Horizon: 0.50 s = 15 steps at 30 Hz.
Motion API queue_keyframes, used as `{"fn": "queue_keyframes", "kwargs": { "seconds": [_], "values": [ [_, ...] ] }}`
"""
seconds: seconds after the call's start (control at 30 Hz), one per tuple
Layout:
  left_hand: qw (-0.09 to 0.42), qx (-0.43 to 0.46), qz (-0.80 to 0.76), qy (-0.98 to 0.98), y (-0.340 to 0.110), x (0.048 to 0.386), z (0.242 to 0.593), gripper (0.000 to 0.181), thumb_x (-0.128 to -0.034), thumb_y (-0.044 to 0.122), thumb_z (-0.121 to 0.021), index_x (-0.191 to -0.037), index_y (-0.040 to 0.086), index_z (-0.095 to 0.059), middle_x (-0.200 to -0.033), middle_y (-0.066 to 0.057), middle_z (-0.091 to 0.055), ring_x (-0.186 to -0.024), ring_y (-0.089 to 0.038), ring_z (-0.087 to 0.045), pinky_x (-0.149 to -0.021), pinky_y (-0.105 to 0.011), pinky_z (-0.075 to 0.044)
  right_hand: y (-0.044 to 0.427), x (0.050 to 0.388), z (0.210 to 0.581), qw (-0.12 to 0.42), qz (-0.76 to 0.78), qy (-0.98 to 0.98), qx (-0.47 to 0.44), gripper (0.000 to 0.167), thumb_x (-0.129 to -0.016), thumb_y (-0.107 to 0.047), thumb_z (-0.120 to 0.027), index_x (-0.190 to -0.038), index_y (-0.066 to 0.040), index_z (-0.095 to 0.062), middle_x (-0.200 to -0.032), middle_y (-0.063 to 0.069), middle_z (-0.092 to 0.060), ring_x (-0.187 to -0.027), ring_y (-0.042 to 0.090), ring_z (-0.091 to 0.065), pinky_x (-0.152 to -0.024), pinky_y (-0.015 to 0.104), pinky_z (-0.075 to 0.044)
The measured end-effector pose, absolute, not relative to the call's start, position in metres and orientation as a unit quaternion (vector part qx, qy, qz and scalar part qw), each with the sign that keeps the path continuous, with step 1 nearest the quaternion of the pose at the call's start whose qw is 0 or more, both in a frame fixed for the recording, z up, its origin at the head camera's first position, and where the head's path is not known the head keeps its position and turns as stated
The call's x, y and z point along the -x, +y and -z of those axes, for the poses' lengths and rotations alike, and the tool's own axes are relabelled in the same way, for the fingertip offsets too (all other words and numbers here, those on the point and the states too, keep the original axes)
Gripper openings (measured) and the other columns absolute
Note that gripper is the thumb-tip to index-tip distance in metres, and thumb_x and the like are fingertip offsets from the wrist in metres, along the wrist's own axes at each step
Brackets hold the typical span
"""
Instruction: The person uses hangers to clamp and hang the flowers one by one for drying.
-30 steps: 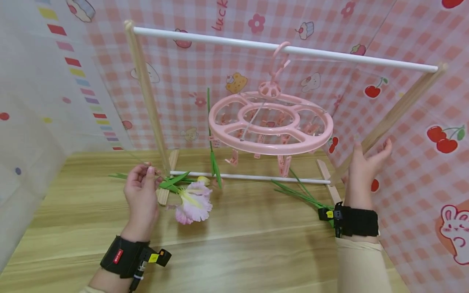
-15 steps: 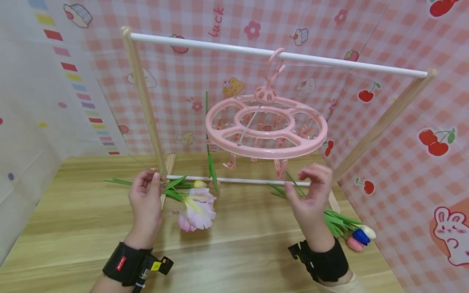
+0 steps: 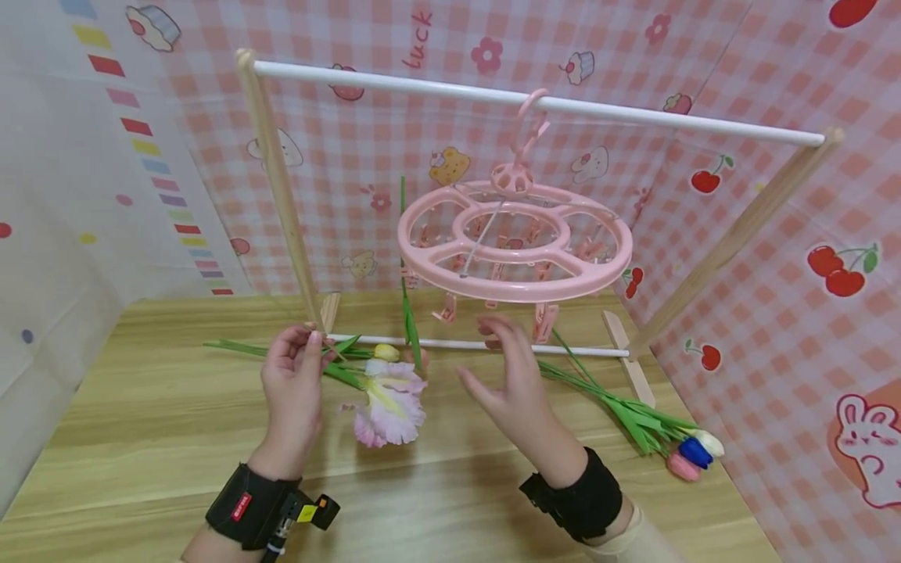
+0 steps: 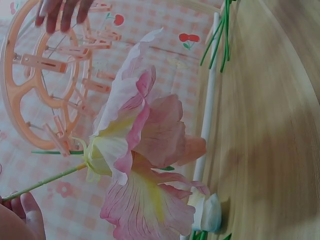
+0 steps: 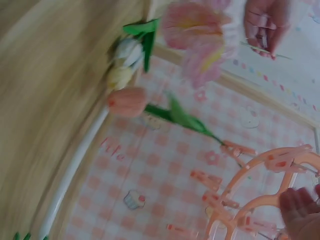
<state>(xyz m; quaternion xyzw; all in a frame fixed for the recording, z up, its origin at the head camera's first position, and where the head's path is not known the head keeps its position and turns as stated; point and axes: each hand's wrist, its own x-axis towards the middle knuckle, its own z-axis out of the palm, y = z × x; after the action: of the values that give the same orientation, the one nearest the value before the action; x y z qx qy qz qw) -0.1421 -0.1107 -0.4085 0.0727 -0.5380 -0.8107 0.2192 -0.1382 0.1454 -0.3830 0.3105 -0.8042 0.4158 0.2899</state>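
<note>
Between thumb and fingers, the left hand [image 3: 294, 383] pinches the thin stem [image 4: 47, 181] of a large pink-and-white flower [image 3: 390, 407], whose head points right. The right hand [image 3: 519, 395] is in the air, fingers apart and holding nothing, below the front of a pink round clip hanger [image 3: 517, 293]. From a clip [image 5: 239, 148] at the hanger's left side a peach tulip [image 5: 127, 101] hangs head down. The left wrist view shows the big flower [image 4: 150, 125] close up, with fingertips of the right hand [image 4: 65, 15] beside the hanger.
The hanger hooks over the white top bar [image 3: 422, 84] of a wooden rack. A yellow tulip [image 3: 386, 352] and a whitish one lie by its lower bar at the left. White, blue [image 3: 695, 452] and pink tulips lie at the right.
The right hand has moved left from the rack's right post to below the hanger. The left hand, still holding the flower, has shifted slightly right.
</note>
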Motion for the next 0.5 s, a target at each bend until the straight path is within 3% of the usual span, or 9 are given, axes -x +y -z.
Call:
{"fn": "queue_keyframes", "kwargs": {
  "seconds": [0.17, 0.4, 0.5],
  "values": [
    [0.223, -0.071, 0.808, -0.541, -0.105, 0.143, 0.408, 0.008, -0.0929, 0.001, -0.055, -0.101, 0.003, -0.055, -0.091, -0.003, -0.057, -0.083, -0.012, -0.059, -0.069, -0.018, -0.056, 0.135, 0.148, 0.373, 0.223, -0.438, -0.835, -0.246, 0.073, -0.079, -0.013, -0.077, -0.14, -0.01, -0.039, -0.131, 0.013, -0.047, -0.114, 0.024, -0.05, -0.093, 0.036, -0.051],
    [0.213, -0.062, 0.804, -0.552, -0.099, 0.142, 0.41, 0.009, -0.093, 0.003, -0.056, -0.101, 0.001, -0.054, -0.095, -0.006, -0.057, -0.081, -0.01, -0.06, -0.069, -0.018, -0.056, 0.125, 0.161, 0.366, 0.181, -0.456, -0.845, -0.212, 0.068, -0.081, -0.022, -0.076, -0.14, -0.02, -0.042, -0.126, 0.01, -0.049, -0.113, 0.025, -0.052, -0.095, 0.037, -0.051],
    [0.212, -0.059, 0.801, -0.557, -0.097, 0.14, 0.41, 0.009, -0.0932, 0.003, -0.056, -0.102, 0.0, -0.054, -0.097, -0.007, -0.057, -0.082, -0.01, -0.06, -0.07, -0.018, -0.056, 0.12, 0.165, 0.365, 0.17, -0.46, -0.846, -0.208, 0.064, -0.082, -0.022, -0.075, -0.137, -0.018, -0.044, -0.123, 0.009, -0.052, -0.113, 0.026, -0.054, -0.095, 0.039, -0.051]
  ]
}}
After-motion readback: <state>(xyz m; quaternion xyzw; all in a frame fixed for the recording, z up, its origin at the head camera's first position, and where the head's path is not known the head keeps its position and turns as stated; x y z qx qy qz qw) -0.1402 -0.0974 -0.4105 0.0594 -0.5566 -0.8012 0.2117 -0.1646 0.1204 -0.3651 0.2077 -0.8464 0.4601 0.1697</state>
